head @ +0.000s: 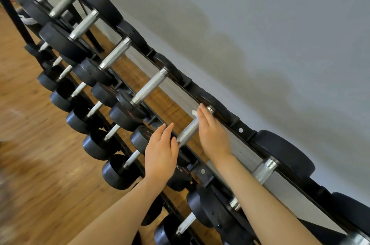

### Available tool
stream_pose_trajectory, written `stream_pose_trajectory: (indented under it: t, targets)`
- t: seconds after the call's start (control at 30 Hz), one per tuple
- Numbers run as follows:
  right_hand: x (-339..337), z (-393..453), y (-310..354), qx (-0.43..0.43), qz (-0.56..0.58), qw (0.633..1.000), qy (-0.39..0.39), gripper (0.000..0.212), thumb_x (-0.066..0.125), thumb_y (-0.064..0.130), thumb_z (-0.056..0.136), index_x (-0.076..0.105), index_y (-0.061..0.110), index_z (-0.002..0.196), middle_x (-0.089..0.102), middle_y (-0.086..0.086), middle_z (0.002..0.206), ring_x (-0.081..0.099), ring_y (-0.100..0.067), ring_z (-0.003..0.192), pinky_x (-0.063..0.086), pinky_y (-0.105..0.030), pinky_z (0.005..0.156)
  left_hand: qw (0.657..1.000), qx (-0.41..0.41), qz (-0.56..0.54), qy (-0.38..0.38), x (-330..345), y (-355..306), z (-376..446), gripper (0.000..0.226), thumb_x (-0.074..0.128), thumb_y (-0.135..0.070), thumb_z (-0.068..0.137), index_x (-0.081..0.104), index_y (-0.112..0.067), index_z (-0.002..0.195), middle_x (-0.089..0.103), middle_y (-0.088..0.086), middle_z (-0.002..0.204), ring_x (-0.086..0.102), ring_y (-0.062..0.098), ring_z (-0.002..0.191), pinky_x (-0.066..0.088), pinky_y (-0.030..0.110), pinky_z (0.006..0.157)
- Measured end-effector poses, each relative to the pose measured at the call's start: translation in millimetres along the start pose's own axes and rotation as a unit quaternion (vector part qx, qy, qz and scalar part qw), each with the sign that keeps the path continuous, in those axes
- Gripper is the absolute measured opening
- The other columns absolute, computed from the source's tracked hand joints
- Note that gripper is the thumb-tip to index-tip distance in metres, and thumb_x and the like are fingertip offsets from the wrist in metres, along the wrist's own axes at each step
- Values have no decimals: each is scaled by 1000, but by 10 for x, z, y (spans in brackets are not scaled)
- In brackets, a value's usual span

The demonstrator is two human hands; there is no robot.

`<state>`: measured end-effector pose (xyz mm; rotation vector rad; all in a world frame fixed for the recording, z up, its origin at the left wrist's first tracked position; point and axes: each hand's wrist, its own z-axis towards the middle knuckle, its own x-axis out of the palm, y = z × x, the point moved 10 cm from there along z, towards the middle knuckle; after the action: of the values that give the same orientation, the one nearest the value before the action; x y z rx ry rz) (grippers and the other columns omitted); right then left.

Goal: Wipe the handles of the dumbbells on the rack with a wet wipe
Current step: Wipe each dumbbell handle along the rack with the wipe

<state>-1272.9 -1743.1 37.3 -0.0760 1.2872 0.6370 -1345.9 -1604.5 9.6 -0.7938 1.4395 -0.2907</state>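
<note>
Head view, camera tilted. Two-tier dumbbell rack (241,130) runs diagonally from upper left to lower right against a grey wall (260,24); wood floor (30,144) below.

Right hand (213,134): fingers straight and together, laid along the far side of a knurled steel handle (187,131) on the upper tier, fingertips reaching the handle's far end beside the black weight head (218,107). A small white piece, apparently the wet wipe (193,113), shows just past the fingertips on the handle side; whether the fingers pinch it or merely press it cannot be told.

Left hand (160,153): fingers straight, slightly spread, holding nothing; they sit at the near end of the same handle, thumb side close to the handle's collar, over the near weight head (140,137). Contact with the handle not clear.

Beyond the fingertips of both hands, further handles of the upper row (150,86) line up toward the top left. Left of the left-hand fingers, the lower tier holds smaller dumbbells (96,144). Under the right forearm, another handle (264,170).
</note>
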Motion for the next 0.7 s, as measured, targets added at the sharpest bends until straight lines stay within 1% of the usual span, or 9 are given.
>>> stream_pose_trajectory:
  t: [0.07,0.17,0.2,0.27,0.33,0.47,0.57,0.63,0.7]
  targets:
    - [-4,7,25,-20,-15,1000,8,49,51,16,86,52,-4,130,54,-22,134,67,-30,100,59,-35,75,1000,3,-1,0,-6,-8,-4,45,41,-27,102,42,-22,148,44,-1,150,36,16,140,33,38,115]
    - [-78,65,-50,-26,-35,999,0,44,62,16,88,56,-1,127,58,-18,130,69,-26,87,59,-32,61,1000,4,-10,1,-7,-8,-2,45,42,-23,102,43,-22,147,44,0,149,35,16,140,32,38,116]
    - [-93,67,-60,-28,-38,999,-2,42,59,20,90,56,0,127,59,-17,130,69,-25,86,59,-31,60,1000,5,-11,0,-7,-5,-4,45,42,-23,102,44,-21,147,45,0,149,36,16,139,32,38,116]
    - [-98,20,-67,-32,-35,999,-2,43,47,27,97,55,2,130,57,-15,133,69,-23,87,59,-30,63,1000,7,-9,-1,-14,-7,-3,44,43,-22,102,45,-21,146,46,0,148,36,16,139,32,37,115]
    - [-107,-58,-80,-36,-24,999,-4,45,40,30,101,53,2,133,54,-14,137,67,-22,91,59,-31,68,1000,10,-8,-1,-20,-21,-5,44,44,-22,102,45,-20,146,46,0,147,37,16,138,32,36,115]
    - [-71,-41,-81,-22,16,1000,7,51,31,33,100,48,1,137,47,-14,144,63,-26,111,59,-33,78,1000,12,-10,-8,-18,-21,-6,44,44,-21,101,46,-19,145,47,1,147,38,16,137,33,36,115]
    - [-37,120,-33,-2,46,999,21,47,37,32,102,48,2,137,47,-13,144,58,-27,119,56,-34,85,1000,13,-8,-7,-19,-21,-5,44,43,-22,101,46,-20,145,47,1,146,38,16,137,33,36,115]
    - [-40,153,-72,3,55,998,27,45,41,29,101,49,4,138,48,-10,144,59,-26,119,54,-33,86,1000,15,-6,-6,-29,-32,-7,44,44,-21,101,46,-19,145,48,1,146,38,16,137,31,33,114]
    - [-77,95,-111,-11,55,998,26,45,41,28,100,51,5,136,51,-9,141,60,-25,116,56,-33,85,1000,16,-6,-7,-40,-41,-11,44,44,-21,101,46,-18,145,48,1,145,39,16,137,30,32,112]
